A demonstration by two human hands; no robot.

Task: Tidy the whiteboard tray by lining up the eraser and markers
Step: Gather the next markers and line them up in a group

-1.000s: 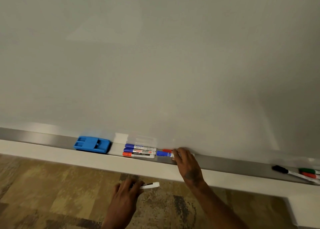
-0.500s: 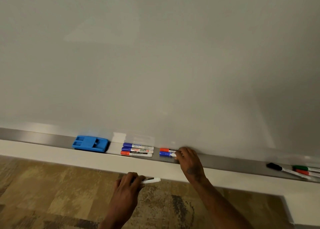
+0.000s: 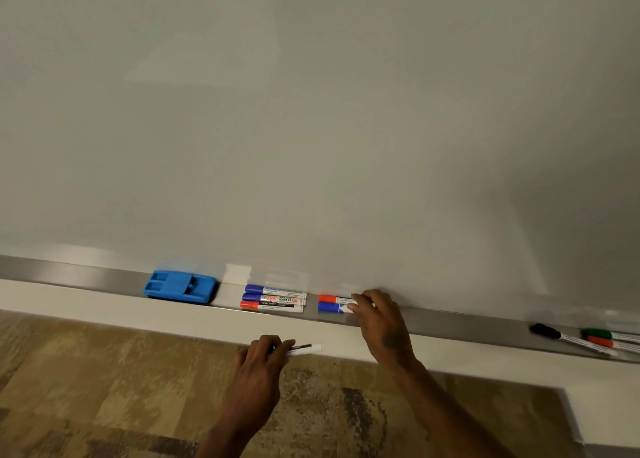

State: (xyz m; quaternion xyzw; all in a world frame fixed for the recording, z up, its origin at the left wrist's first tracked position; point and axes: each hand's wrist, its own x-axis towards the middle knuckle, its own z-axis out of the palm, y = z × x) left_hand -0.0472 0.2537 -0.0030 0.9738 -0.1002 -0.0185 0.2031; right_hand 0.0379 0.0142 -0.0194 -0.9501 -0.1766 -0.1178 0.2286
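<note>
The right hand (image 3: 379, 322) rests its grip on the tray, fingertips (image 3: 356, 302) pressed narrow against the barrels of a red-capped marker (image 3: 329, 298) and a blue-capped marker (image 3: 330, 307) lying side by side; whether it pinches them or only nudges them I cannot tell; the left hand (image 3: 261, 357), nearer and below the tray's lip, holds a white-barrelled marker (image 3: 304, 348) in a closed grip. The step in hand looks to be squaring this pair in line with the three markers (image 3: 273, 298) already stacked neatly to the left; the blue eraser (image 3: 180, 287) sits further left on the metal tray (image 3: 450, 322). Well apart at the far right lie a black marker (image 3: 550, 333), a green one (image 3: 602, 333) and a red one (image 3: 602, 342), unsorted; next, probably, the held marker joins the pair, laid parallel, caps leftward.
</note>
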